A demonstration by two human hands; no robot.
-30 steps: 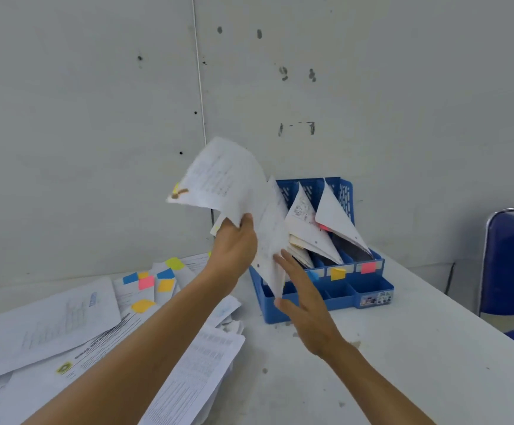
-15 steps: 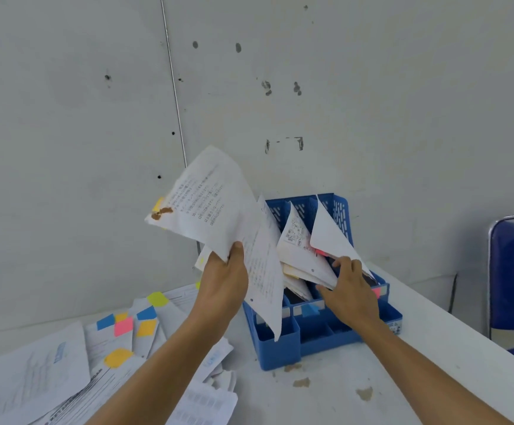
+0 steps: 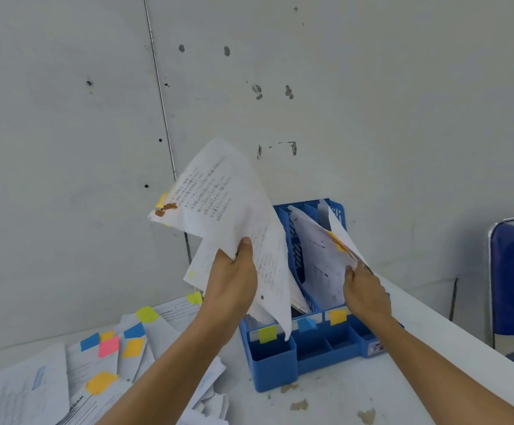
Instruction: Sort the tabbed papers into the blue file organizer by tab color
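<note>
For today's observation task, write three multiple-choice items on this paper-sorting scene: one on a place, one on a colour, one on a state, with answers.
1. Where does the blue file organizer stand?
A. on the chair
B. on the table, right of the loose papers
C. on the floor

2. What colour is the label on its leftmost slot?
A. pink
B. black
C. yellow-green

3. What is the left hand doing?
A. gripping a raised sheaf of papers
B. lying flat on the table
C. hanging empty

Answers: 1 B, it sits on the tabletop beside the pile; 2 C, the sticky note is yellow-green; 3 A, its thumb clamps the sheets in the air.
</note>
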